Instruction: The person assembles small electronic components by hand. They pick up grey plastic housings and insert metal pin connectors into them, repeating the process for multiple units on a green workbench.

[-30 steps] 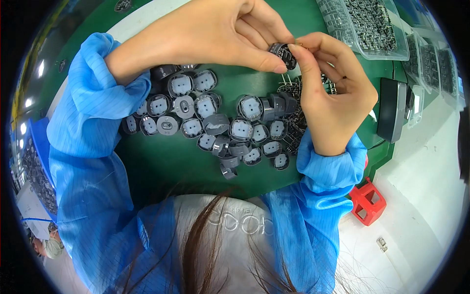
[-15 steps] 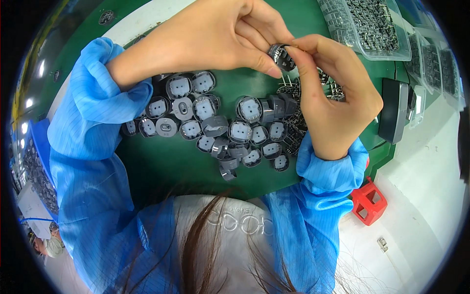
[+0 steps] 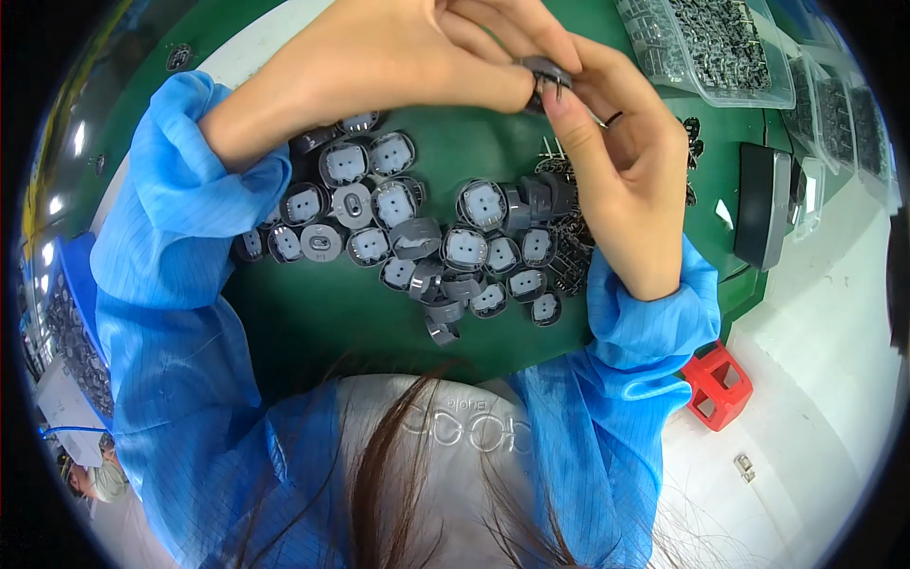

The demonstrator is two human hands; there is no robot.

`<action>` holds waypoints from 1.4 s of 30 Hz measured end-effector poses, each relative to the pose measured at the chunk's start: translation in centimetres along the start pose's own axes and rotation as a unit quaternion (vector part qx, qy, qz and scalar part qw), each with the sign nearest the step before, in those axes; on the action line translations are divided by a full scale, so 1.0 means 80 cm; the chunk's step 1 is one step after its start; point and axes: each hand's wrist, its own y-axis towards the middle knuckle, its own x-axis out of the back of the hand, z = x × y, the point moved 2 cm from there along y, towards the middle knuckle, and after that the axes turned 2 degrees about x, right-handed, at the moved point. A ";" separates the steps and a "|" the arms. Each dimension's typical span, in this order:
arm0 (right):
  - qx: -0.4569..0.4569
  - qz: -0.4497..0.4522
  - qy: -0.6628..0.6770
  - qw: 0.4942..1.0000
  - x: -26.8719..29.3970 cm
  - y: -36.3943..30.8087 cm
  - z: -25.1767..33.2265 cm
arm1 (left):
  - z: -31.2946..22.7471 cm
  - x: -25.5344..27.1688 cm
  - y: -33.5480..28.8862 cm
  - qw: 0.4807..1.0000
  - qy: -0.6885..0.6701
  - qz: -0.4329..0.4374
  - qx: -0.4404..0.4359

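At the top centre, a small dark grey rounded plastic housing (image 3: pixel 546 68) is tilted between my two hands. My left hand (image 3: pixel 417 62) reaches in from the left and pinches the housing with thumb and fingers. On the other side, my right hand (image 3: pixel 630 166) is closed, its thumb pressed against the housing's near side. A thin dark curved piece (image 3: pixel 611 120) shows by the right fingers; its kind cannot be made out. Below the hands lie several grey housings with pale inner faces (image 3: pixel 466 248). Small metal parts (image 3: pixel 571 251) are heaped beside the right wrist.
A clear tub (image 3: pixel 725 57) full of small metal parts stands at the back right, with more clear tubs (image 3: pixel 834 128) beyond. A black box-shaped device (image 3: pixel 761 209) sits on the right of the green table mat (image 3: pixel 322 318). A red stool (image 3: pixel 718 387) is at the lower right.
Both hands have shifted slightly up and away with the housing, which has turned in the fingers. My right thumb has come round onto its near side.
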 end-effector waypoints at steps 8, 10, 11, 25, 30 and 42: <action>0.059 -0.042 -0.136 0.988 0.008 0.000 0.002 | 0.012 0.032 0.018 0.994 0.083 0.027 -0.058; 0.120 -0.159 -0.264 0.944 0.028 0.000 0.001 | 0.008 0.060 0.039 0.991 0.128 0.011 -0.033; 0.104 -0.189 -0.348 0.912 0.041 -0.004 0.004 | 0.012 0.081 0.047 0.985 0.147 -0.020 -0.093; -0.033 -0.151 -0.465 0.872 0.081 -0.024 -0.053 | 0.062 0.144 -0.067 0.895 0.387 -0.155 -0.160; 0.010 -0.151 -0.416 0.897 0.066 -0.019 -0.043 | 0.072 0.063 -0.105 0.872 0.479 -0.049 -0.085; 0.045 -0.154 -0.383 0.910 0.053 -0.020 -0.037 | 0.052 -0.005 -0.013 0.873 0.438 0.022 -0.213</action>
